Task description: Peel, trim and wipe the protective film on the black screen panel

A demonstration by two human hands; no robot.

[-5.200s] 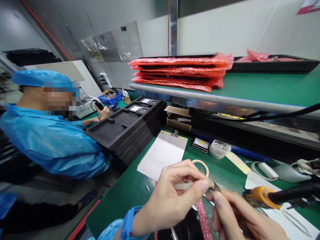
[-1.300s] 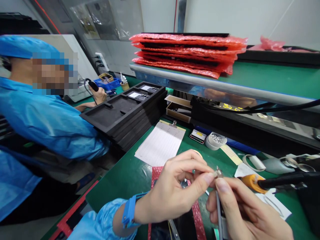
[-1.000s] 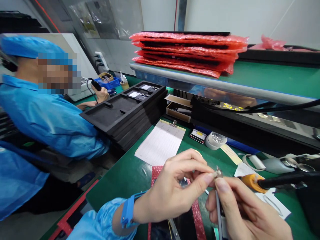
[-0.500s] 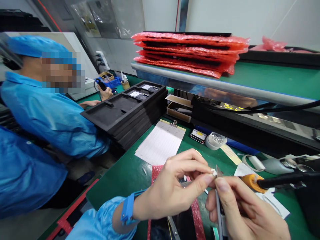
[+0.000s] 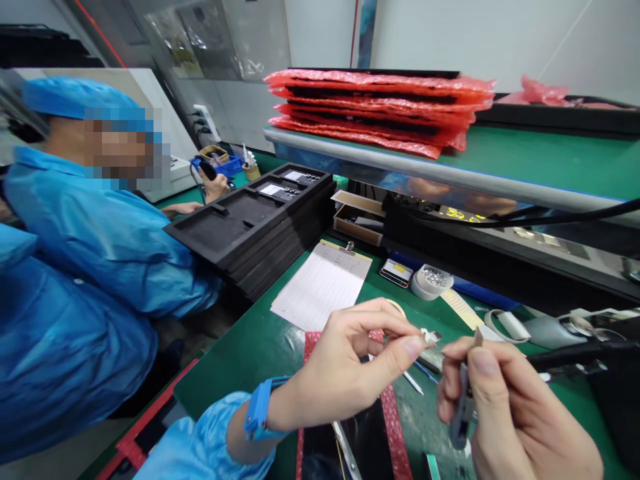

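Note:
Between the thumb and fingertips of my left hand [image 5: 360, 360] is a small white connector-like piece [image 5: 431, 336]; its exact kind is too small to tell. A blue wrist strap [image 5: 260, 410] circles that wrist. My right hand [image 5: 520, 400] is closed around a grey utility knife [image 5: 461, 407], its short blade [image 5: 479, 337] pointing up beside the thumb. A gap separates the blade from the white piece. Beneath my hands lies a dark glossy panel [image 5: 367, 433] on pink bubble wrap [image 5: 395, 427], with a metal tool [image 5: 346, 450] across it, partly hidden.
A clipboard with paper [image 5: 325, 283] lies ahead, near a white tub of small metal parts [image 5: 432, 280]. Black trays [image 5: 260, 220] are stacked to the left, beside a co-worker in blue [image 5: 100, 227]. Red-wrapped panels [image 5: 370, 110] sit on the shelf above.
My right hand has drawn the knife away to the right and down from the white piece. My left hand stays nearly in place, still pinching it.

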